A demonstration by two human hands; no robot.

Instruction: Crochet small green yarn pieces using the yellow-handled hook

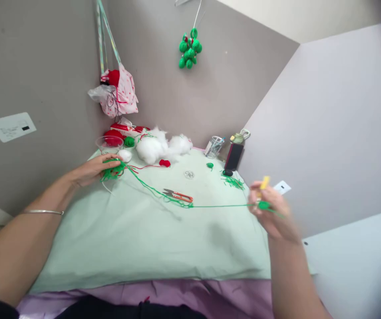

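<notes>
With the left hand grasping the green tangle left of centre and the right hand pinching a yellow handle and green piece at right, ease the strand clear of the scissors.

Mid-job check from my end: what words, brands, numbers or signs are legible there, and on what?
No text is legible.
White sticker on the left wall: lines of print beside a black block, too small to read.
Red-and-white box at the back: marks too small to read.
White sticker beside the right hand: one small dark mark, nothing readable.
Clear cup: markings too small to read.
</notes>
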